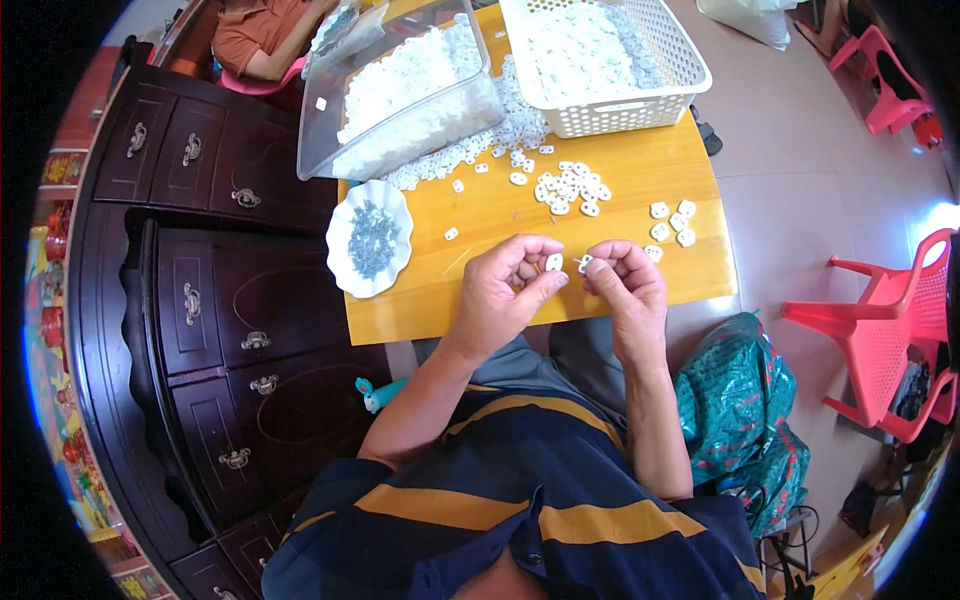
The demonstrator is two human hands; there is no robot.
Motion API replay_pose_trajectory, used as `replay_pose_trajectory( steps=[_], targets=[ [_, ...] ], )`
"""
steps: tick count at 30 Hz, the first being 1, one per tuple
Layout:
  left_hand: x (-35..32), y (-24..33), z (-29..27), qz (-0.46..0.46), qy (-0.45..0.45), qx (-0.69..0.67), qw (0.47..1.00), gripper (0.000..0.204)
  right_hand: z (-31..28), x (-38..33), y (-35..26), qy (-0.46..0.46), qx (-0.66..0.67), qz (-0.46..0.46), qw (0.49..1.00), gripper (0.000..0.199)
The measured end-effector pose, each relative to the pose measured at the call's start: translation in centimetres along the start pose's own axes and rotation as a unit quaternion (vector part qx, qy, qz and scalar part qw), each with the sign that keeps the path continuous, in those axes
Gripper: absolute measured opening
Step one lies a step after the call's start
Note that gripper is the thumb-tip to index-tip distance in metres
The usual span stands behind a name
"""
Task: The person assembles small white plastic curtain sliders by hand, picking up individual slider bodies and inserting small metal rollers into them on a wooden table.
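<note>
Over the near edge of the wooden table, my left hand pinches a small white plastic piece with holes between thumb and fingers. Close beside it, my right hand is closed on a small white part with thin prongs, its exact kind too small to make out. Beyond my hands lies a loose pile of similar white two-holed pieces. A smaller group of these pieces rests to the right. On the left, a white scalloped dish holds many small dark metallic bits.
A clear plastic bin and a white perforated basket, both full of white pieces, stand at the table's far side. Dark wooden drawers flank the left. Green bags and red chairs are on the right. Another person sits far left.
</note>
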State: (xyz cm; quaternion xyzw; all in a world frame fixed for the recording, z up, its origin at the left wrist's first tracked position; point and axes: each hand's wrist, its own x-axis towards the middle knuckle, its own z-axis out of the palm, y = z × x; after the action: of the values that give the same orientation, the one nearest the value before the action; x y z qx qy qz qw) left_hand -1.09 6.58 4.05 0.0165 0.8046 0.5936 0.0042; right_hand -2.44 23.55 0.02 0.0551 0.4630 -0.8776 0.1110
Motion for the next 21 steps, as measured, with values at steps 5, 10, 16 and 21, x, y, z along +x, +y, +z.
replay_pose_trajectory(
  steps=[5,10,16,21],
  targets=[
    [0.0,-0.2,0.2,0.003,0.0,-0.004,1.0,0.029,0.2,-0.1,0.1,-0.018,-0.011,0.007,1.0,0.009],
    [0.1,0.1,0.2,0.01,0.001,0.006,1.0,0.029,0.0,0.0,0.1,-0.02,-0.026,0.012,0.999,0.01],
    [-0.2,-0.7,0.2,0.025,0.0,-0.046,0.999,0.025,0.2,-0.1,-0.2,0.019,-0.008,0.004,1.0,0.01],
    [-0.8,-0.8,0.1,-0.022,0.037,-0.133,0.99,0.014,0.1,0.0,-0.4,0.034,-0.005,0.003,0.999,0.011]
  ],
)
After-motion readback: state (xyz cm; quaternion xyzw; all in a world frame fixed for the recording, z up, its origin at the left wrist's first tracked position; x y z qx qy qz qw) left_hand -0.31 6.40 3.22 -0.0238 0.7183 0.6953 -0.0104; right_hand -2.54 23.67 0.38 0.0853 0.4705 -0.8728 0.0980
